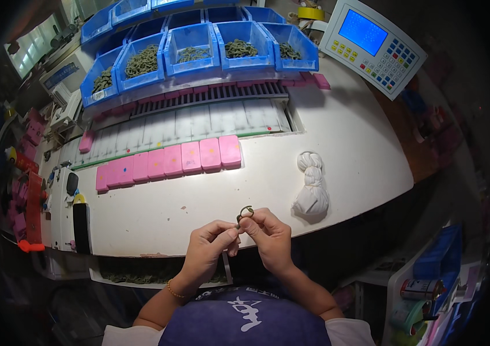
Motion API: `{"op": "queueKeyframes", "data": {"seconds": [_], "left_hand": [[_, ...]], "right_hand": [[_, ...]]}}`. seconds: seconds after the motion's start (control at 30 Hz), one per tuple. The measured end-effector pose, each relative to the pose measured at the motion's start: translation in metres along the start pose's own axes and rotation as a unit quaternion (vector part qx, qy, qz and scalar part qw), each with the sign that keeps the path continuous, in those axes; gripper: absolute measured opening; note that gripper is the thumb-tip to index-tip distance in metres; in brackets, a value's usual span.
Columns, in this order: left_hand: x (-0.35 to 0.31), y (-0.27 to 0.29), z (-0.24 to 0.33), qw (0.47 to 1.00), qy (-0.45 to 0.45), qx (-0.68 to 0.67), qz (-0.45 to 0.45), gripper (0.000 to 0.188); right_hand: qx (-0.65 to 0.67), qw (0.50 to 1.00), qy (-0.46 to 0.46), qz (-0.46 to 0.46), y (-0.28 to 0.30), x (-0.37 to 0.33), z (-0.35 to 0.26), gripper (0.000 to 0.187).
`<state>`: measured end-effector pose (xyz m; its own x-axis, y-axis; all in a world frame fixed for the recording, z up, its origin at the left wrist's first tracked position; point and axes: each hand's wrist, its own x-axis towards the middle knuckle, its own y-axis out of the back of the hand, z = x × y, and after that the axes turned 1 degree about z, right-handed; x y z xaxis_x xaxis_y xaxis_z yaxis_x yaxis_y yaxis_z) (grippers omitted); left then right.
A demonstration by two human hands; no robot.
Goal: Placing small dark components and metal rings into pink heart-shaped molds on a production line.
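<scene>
A small dark green ring is held up between my two hands, just over the table's front edge. My left hand pinches its lower end between thumb and fingers. On the other side, my right hand grips the ring with thumb and forefinger, and the ring's loop shows above the fingertips. Part of the ring is hidden by my fingers. Beyond my hands, a row of several pink rectangular blocks lies side by side. To the right of them is a knotted white cloth bundle.
Blue bins with small green pieces stand at the back. A keypad console is at back right, a slotted panel in mid-table. At left lies a black phone. Below the front edge, an open drawer holds green pieces.
</scene>
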<state>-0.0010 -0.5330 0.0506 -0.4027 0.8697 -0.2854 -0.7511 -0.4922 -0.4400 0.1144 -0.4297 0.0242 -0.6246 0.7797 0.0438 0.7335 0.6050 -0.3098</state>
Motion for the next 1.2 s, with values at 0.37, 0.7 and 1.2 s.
{"op": "queueKeyframes", "data": {"seconds": [0.37,0.7,1.2], "left_hand": [[-0.002,0.003,-0.016,0.993,-0.117,0.014,-0.021,0.011],[-0.006,0.004,-0.021,0.989,-0.135,0.063,-0.002,0.010],[-0.078,0.077,-0.011,0.840,-0.099,0.524,0.099,0.009]], "right_hand": [[-0.061,0.995,0.059,-0.049,0.000,-0.003,-0.002,0.007],[-0.056,0.995,0.054,-0.068,-0.009,-0.009,-0.003,0.009],[-0.271,0.929,0.250,0.037,0.003,0.019,-0.013,0.014]]}}
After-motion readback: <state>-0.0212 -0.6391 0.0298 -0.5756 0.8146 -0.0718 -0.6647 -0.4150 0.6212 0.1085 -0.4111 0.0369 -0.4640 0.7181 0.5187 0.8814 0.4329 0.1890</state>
